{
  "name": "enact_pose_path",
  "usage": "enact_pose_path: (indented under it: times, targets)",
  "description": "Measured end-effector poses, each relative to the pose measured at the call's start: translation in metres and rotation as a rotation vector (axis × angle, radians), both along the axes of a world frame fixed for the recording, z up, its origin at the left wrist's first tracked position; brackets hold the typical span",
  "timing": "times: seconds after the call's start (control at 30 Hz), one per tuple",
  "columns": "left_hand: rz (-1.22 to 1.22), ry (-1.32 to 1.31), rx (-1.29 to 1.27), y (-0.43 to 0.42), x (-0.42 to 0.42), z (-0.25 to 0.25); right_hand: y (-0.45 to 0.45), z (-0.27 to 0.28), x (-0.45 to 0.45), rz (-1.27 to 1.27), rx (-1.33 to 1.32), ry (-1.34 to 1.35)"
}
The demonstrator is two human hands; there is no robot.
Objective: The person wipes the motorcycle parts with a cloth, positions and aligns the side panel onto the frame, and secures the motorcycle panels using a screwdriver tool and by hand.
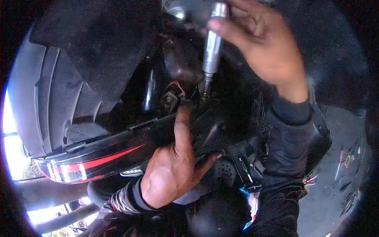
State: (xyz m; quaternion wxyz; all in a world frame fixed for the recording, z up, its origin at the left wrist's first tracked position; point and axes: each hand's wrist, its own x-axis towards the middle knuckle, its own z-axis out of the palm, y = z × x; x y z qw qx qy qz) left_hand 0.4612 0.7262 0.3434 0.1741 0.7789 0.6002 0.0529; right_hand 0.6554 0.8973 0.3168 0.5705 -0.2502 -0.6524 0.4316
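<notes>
My right hand [272, 51] is closed around a silver metal screwdriver [212, 49], thumb along its thick, ridged handle; some of the fingers are blurred. The tool stands nearly upright, and its tip reaches down to a dark fastener spot [205, 96] among black vehicle parts; whether it is seated there I cannot tell. My left hand [169, 170] has its index finger stretched forward and its thumb spread, with nothing held. That fingertip is at a dark part beside a small metal bracket [169, 100] and thin red wires [176, 84], a little left of the tip.
A black body panel with a red stripe [114, 157] runs across, ending in a lamp [71, 172] at left. Large grey-black ribbed plastic [59, 98] stands behind it. Several tools, one a red-handled one [339, 160], lie on the grey floor [331, 205] at right.
</notes>
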Motion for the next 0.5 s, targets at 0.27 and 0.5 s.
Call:
enact_pose_path:
  times: [0.27, 0.5]
  targets:
    - [0.015, -0.006, -0.042, 0.001, 0.002, 0.003, -0.031, 0.029, -0.004, -0.182, -0.124, -0.176]
    - [-0.030, -0.027, 0.025, 0.001, 0.003, 0.002, -0.032, 0.029, -0.006, -0.265, -0.254, -0.177]
